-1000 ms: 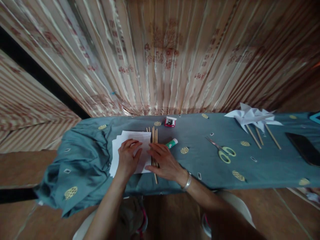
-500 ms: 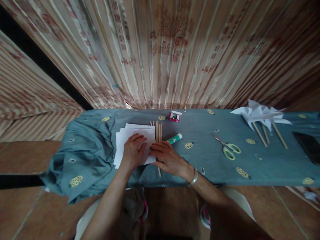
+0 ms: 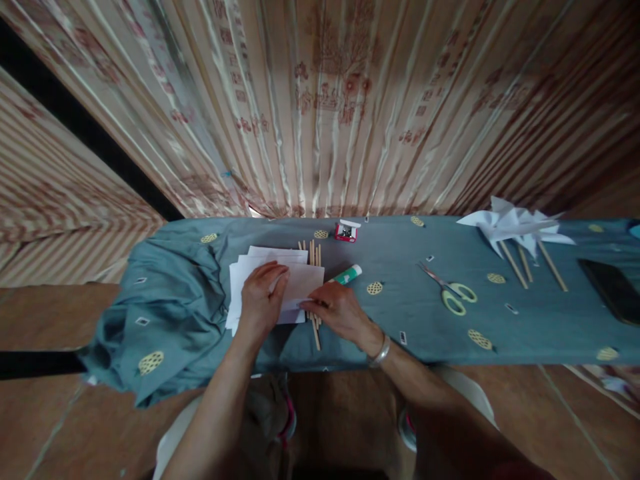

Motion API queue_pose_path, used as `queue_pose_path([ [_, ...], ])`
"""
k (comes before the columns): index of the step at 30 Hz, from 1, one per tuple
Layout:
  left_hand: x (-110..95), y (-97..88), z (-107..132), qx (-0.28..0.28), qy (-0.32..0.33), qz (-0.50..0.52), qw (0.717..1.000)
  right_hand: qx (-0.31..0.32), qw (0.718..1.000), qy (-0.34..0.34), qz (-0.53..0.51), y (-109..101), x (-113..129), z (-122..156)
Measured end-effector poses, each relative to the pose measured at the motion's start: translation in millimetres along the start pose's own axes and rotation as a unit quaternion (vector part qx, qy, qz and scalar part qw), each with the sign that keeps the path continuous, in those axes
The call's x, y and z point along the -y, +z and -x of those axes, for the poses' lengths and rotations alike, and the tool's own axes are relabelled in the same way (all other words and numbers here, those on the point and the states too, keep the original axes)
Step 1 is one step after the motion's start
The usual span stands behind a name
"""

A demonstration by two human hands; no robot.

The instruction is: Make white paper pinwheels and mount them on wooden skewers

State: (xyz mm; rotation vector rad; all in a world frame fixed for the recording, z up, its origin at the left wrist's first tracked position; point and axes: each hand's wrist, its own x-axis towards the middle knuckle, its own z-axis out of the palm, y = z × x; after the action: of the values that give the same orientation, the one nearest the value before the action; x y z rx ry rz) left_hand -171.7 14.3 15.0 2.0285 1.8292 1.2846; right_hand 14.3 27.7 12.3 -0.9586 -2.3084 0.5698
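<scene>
Striped curtain (image 3: pixel 330 167) behind, cloth-covered table (image 3: pixel 405 307) below. Change: top sheet (image 3: pixel 306 279) now juts right of the paper stack (image 3: pixel 234 287), over the wooden sticks (image 3: pixel 316 333); half a second ago nothing overhung them. Means one sheet is likely being separated. Right hand (image 3: pixel 343 310) has a narrow grip on its near edge; left hand (image 3: pixel 263 293) lies over its left part, fingertips unclear, can't tell if pinching. Glue stick (image 3: pixel 351 273) just beside.

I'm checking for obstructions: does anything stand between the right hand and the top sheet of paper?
Nothing visible does: the right hand is at the edge of the top sheet. The wooden sticks lie partly beneath that sheet, not between.
</scene>
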Motion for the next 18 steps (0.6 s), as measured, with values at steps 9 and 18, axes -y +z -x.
queue_pose_path([
  [9, -18, -4.9, 0, 0.031, 0.043, 0.021, 0.998, -0.042, 0.983, 0.054, -0.173, -9, -9, -8],
  [18, -23, 0.8, 2, 0.024, -0.034, 0.125, 0.991, -0.127, 0.949, 0.094, -0.274, -27, -22, -16],
])
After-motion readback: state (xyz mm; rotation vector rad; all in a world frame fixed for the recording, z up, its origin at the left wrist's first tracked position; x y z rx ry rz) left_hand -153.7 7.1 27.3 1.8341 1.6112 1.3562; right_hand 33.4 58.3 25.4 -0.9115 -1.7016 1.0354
